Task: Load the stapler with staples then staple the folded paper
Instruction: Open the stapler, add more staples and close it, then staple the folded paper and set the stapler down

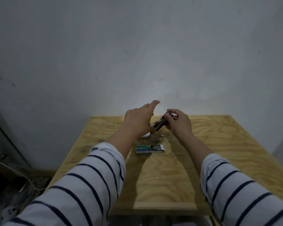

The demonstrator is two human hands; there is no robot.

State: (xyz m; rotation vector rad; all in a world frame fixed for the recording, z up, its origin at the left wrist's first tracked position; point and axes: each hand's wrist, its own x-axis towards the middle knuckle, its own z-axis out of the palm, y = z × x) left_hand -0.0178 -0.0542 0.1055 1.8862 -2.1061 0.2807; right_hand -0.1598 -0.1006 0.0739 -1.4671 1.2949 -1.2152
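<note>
My right hand (178, 122) grips a small dark stapler (161, 123) with a purple end, tilted above the far part of the plywood table (211, 152). My left hand (138, 121) is at the stapler's lower end, thumb touching it, index finger stretched out. A green staple box (145, 148) lies open nearer to me, its tray pulled out to the right. A white corner of the folded paper (145, 135) shows under my left wrist; the rest is hidden. A small staple strip (162, 136) lies on the table below the stapler.
A grey-white wall rises right behind the table's far edge. To the left, the floor holds cables and a white power strip (10, 212). A dark frame stands at the far left.
</note>
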